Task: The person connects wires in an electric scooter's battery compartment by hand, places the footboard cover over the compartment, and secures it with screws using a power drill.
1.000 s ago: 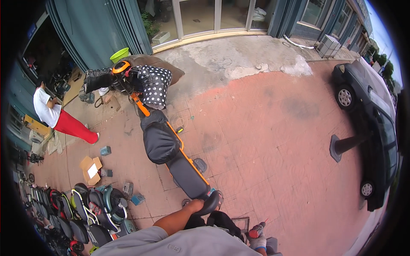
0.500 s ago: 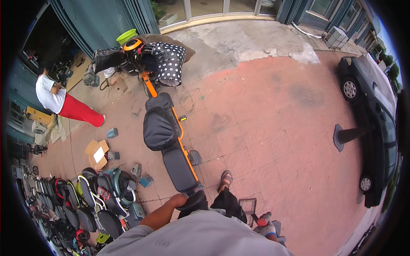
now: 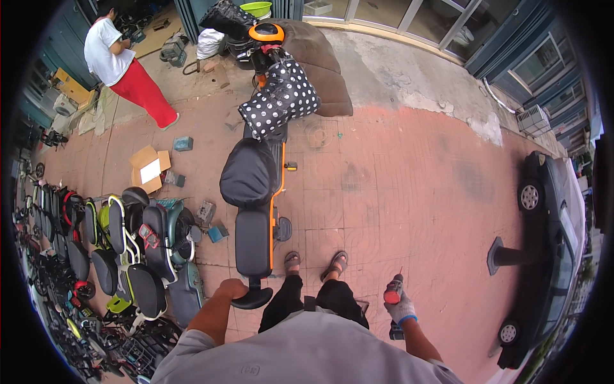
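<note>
An orange-and-black electric scooter point(image 3: 254, 240) stands upright in front of me, its handlebars pointing away. My left hand point(image 3: 233, 289), bare, is closed around the left end of the scooter's black backrest point(image 3: 252, 298) at its rear. A white-and-blue work glove covers my right hand point(image 3: 401, 310), which grips a red-and-black cordless drill point(image 3: 393, 292) with its thin bit pointing ahead. A black puffy cover point(image 3: 251, 173) lies over the front seat. Over the handlebars hangs a polka-dot quilted wind guard point(image 3: 281, 99).
Rows of parked scooters point(image 3: 146, 291) crowd the left side. Batteries point(image 3: 217, 232) and an open cardboard box point(image 3: 148, 168) sit on the paving. A person in red trousers point(image 3: 146, 89) stands far left. To the right are a dark car point(image 3: 555, 237) and a traffic cone point(image 3: 505, 256).
My view has turned and the scooter now looks straighter, its handlebars swung to the right. The drill in my right hand has come up and forward. My left hand keeps its grip on the backrest.
</note>
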### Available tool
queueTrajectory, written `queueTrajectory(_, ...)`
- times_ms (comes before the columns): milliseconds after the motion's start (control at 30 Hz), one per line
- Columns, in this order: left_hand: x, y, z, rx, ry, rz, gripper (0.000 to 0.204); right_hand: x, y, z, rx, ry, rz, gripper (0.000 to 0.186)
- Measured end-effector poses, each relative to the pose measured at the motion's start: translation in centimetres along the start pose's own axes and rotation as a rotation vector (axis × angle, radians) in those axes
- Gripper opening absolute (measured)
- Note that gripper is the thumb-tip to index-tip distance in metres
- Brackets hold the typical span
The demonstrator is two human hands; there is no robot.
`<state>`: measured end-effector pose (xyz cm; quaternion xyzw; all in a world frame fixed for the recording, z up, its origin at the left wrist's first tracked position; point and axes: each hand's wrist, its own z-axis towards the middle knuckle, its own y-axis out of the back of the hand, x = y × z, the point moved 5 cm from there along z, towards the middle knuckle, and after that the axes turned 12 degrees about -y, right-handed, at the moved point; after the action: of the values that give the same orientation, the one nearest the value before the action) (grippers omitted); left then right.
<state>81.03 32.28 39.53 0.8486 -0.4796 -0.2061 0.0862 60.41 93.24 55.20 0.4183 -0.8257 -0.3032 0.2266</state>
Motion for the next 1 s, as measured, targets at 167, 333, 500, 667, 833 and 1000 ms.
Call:
queueTrajectory(167, -0.8, 0.8, 0.9, -0.046, -0.009, -0.040, 0.051, 7.6, -0.8, -1.5, -0.042, 0.218, -0.011, 0.064)
queueTrajectory(333, 4.6, -1.4, 4.8, -0.228, -0.262, -0.044, 0.041, 11.9, -1.8, -1.6, 0.098, 0.295, -0.073, 0.059)
queueTrajectory(500, -0.9, 4.0, 3.8, -0.721, -0.123, -1.025, 0.039, 5.8, -2.8, 5.2, 0.105, 0.254, -0.064, 0.050)
queueTrajectory(667, -8.5, 14.3, -0.4, -0.836, -0.156, -1.350, 0.035, 6.4, 0.1, 7.7, 0.124, 0.067, -0.048, 0.048)
queueTrajectory(833, -15.1, 30.2, 2.2, -1.046, -0.325, -1.481, 0.029, 6.7, 4.4, 12.0, 0.098, -0.055, 0.075, 0.046)
queueTrajectory(1000, -15.6, 45.8, 6.0, -1.393, -0.307, -1.621, 0.043, 8.8, 10.9, 17.4, 0.070, -0.096, 0.163, 0.045)
